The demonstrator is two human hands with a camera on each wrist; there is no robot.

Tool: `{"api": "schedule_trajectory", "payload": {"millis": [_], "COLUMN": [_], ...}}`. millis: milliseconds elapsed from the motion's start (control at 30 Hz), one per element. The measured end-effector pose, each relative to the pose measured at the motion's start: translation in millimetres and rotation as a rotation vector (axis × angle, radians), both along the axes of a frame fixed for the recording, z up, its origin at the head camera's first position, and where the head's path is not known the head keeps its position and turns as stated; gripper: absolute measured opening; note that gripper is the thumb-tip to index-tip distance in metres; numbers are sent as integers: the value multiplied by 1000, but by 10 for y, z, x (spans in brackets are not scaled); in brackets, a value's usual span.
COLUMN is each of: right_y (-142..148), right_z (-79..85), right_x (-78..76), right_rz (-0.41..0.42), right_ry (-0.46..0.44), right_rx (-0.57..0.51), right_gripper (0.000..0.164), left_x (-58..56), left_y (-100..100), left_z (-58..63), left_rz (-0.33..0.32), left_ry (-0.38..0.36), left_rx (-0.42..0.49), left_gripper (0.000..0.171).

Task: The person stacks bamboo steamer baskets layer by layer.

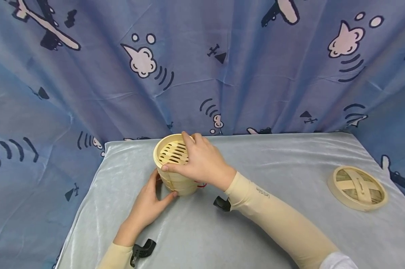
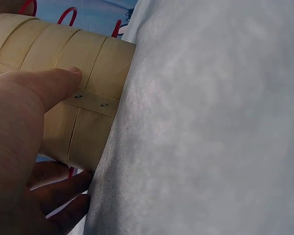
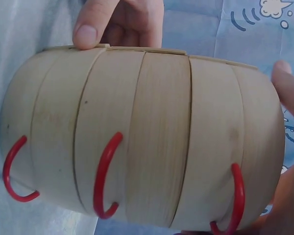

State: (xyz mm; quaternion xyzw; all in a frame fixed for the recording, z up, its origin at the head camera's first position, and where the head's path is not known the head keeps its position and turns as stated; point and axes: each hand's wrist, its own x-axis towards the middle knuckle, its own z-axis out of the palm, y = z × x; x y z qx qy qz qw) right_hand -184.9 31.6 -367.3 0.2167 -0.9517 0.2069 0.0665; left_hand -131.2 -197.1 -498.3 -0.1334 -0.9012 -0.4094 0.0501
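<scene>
A stack of round bamboo steamer baskets (image 1: 180, 185) stands on the cloth-covered table, left of centre in the head view. The top one has no cover, and its slatted floor (image 1: 172, 153) shows. My left hand (image 1: 146, 211) grips the stack low on its left, thumb on the near wall and fingers round the other side. Across the top rim, my right hand (image 1: 207, 162) holds the uppermost basket, thumb at the near edge and fingers at the far edge. In the right wrist view, red loops (image 3: 102, 178) stick out from the baskets' walls.
A round bamboo lid (image 1: 363, 192) with a woven top and a strap handle lies at the right of the table. Pale grey cloth (image 1: 273, 160) covers the table. Behind it hangs a blue curtain (image 1: 189, 74) with printed planes and clouds.
</scene>
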Motion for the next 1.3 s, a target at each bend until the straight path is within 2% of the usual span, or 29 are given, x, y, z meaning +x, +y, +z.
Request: {"api": "schedule_trajectory", "payload": {"millis": [167, 533, 867, 1300], "right_y": [46, 302, 480, 734], "right_z": [2, -61, -41, 23], "right_x": [8, 19, 48, 71], "right_rz": [34, 42, 22, -26], "right_ry": [1, 22, 67, 66], "right_rx": [-32, -120, -141, -122], "right_gripper": [122, 114, 109, 110], "left_x": [13, -9, 2, 28], "left_y": [-15, 2, 25, 22], "left_z": [3, 7, 22, 19], "left_rz": [3, -4, -14, -1], "left_ry": [5, 24, 17, -3], "left_rx": [11, -6, -5, -5], "left_gripper": [107, 106, 105, 109]}}
